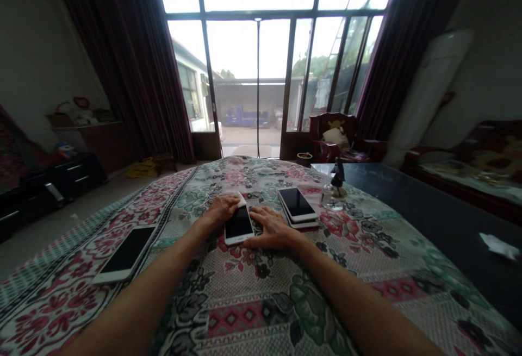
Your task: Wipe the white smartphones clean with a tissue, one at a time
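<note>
A white smartphone [239,225] with a dark screen lies on the flowered tablecloth in front of me. My left hand [223,208] is closed on a small white wipe [242,200], pressing it at the phone's far end. My right hand [271,228] holds the phone along its right side, thumb at the near corner and fingers farther up the edge. Just right of that hand sits a stack of phones, with a white smartphone [297,204] on top. Another white smartphone [125,254] lies apart, left of my left forearm.
The patterned tablecloth [244,318] covers the table. A small dark figurine [337,176] on a clear base stands beyond the stack. At the right, a crumpled white tissue [499,245] lies on a dark tabletop [391,187]. Glass doors [253,89] are ahead.
</note>
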A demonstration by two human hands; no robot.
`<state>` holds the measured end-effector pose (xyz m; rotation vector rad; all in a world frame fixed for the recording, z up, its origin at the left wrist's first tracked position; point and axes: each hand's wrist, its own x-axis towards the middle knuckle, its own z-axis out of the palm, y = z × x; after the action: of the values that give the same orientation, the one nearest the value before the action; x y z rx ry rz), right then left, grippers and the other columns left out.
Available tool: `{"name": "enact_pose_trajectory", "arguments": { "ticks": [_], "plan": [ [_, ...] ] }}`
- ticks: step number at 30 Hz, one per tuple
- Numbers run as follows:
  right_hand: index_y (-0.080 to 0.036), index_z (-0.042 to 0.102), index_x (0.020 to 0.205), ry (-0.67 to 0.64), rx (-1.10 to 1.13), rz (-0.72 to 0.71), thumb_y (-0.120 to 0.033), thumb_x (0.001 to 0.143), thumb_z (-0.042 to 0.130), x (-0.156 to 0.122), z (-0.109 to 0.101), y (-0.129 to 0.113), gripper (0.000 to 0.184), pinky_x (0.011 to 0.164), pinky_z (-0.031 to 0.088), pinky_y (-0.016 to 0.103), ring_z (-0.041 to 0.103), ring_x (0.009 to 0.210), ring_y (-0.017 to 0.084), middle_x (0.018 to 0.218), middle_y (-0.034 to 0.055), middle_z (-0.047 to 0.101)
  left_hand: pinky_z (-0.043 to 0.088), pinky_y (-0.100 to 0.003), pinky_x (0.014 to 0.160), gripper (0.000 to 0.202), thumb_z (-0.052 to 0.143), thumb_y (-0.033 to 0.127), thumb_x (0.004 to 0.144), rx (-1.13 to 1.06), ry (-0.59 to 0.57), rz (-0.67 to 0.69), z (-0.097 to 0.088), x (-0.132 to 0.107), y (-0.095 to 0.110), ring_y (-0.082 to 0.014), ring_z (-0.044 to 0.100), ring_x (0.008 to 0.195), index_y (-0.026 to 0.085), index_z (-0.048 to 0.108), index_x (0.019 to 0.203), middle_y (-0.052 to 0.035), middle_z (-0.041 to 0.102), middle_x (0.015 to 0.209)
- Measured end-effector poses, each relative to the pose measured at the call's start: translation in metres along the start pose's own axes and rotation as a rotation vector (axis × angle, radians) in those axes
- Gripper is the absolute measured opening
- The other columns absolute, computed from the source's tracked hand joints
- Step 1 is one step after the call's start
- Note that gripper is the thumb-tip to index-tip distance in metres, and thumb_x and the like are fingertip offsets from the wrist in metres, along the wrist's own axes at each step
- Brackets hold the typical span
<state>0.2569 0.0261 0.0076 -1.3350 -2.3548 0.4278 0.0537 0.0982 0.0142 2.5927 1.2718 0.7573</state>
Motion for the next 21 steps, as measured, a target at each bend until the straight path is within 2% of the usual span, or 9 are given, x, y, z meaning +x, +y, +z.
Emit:
{"name": "enact_pose_trajectory", "arguments": {
  "ticks": [3, 6, 9, 12, 15, 18, 21],
  "plan": [
    [-0.028, 0.055, 0.133, -0.018, 0.006, 0.014, -0.059, 0.063, 0.078, 0.000, 0.000, 0.000, 0.080, 0.110, 0.025, 0.059, 0.031, 0.138, 0.038, 0.149, 0.0099, 0.041, 0.046, -0.036, 0.102, 0.033, 0.041, 0.022, 0.090, 0.039, -0.056, 0.045, -0.002, -0.013, 0.008, -0.0223, 0.062, 0.113, 0.022, 0.074, 0.096, -0.0046, 0.070, 0.118],
    [-0.024, 0.051, 0.137, -0.046, 0.005, 0.033, -0.063, 0.062, 0.076, 0.001, 0.000, 0.000, 0.088, 0.112, 0.022, 0.059, 0.027, 0.140, 0.039, 0.151, 0.0124, 0.037, 0.046, -0.032, 0.102, 0.033, 0.042, 0.025, 0.092, 0.023, -0.093, 0.103, -0.008, -0.036, 0.020, -0.0198, 0.062, 0.113, 0.027, 0.073, 0.102, -0.0010, 0.068, 0.122],
    [-0.024, 0.049, 0.138, -0.039, 0.004, 0.039, -0.063, 0.061, 0.076, 0.001, 0.001, 0.001, 0.091, 0.112, 0.022, 0.059, 0.027, 0.140, 0.039, 0.151, 0.0133, 0.037, 0.048, -0.031, 0.100, 0.032, 0.043, 0.026, 0.093, -0.019, -0.116, 0.167, -0.014, -0.059, 0.029, -0.0191, 0.061, 0.115, 0.026, 0.072, 0.106, -0.0016, 0.065, 0.127],
    [-0.023, 0.048, 0.139, -0.054, -0.003, 0.048, -0.062, 0.061, 0.077, 0.001, 0.001, 0.000, 0.092, 0.112, 0.021, 0.058, 0.026, 0.140, 0.039, 0.152, 0.0135, 0.036, 0.047, -0.032, 0.102, 0.031, 0.045, 0.027, 0.093, -0.045, -0.146, 0.189, -0.017, -0.068, 0.030, -0.0193, 0.059, 0.118, 0.026, 0.072, 0.107, -0.0013, 0.063, 0.130],
    [-0.023, 0.048, 0.139, -0.059, -0.003, 0.050, -0.061, 0.063, 0.076, 0.001, -0.001, -0.002, 0.090, 0.113, 0.021, 0.057, 0.026, 0.141, 0.039, 0.151, 0.0128, 0.036, 0.047, -0.032, 0.102, 0.030, 0.045, 0.027, 0.093, -0.051, -0.147, 0.150, -0.015, -0.057, 0.022, -0.0189, 0.060, 0.117, 0.028, 0.072, 0.107, 0.0001, 0.064, 0.129],
    [-0.025, 0.049, 0.138, -0.040, -0.004, 0.039, -0.061, 0.063, 0.076, 0.000, -0.002, -0.003, 0.087, 0.112, 0.022, 0.057, 0.029, 0.139, 0.038, 0.150, 0.0112, 0.039, 0.045, -0.033, 0.104, 0.031, 0.044, 0.025, 0.092, -0.031, -0.143, 0.123, -0.012, -0.034, 0.012, -0.0198, 0.060, 0.117, 0.027, 0.073, 0.105, -0.0004, 0.066, 0.126],
    [-0.024, 0.047, 0.140, -0.055, -0.019, 0.024, -0.068, 0.064, 0.072, -0.001, -0.004, -0.004, 0.092, 0.113, 0.022, 0.054, 0.029, 0.139, 0.037, 0.150, 0.0103, 0.039, 0.043, -0.032, 0.104, 0.030, 0.045, 0.022, 0.090, 0.018, -0.152, 0.094, -0.008, -0.009, 0.003, -0.0202, 0.061, 0.116, 0.023, 0.074, 0.099, -0.0032, 0.068, 0.122]
  ]
}}
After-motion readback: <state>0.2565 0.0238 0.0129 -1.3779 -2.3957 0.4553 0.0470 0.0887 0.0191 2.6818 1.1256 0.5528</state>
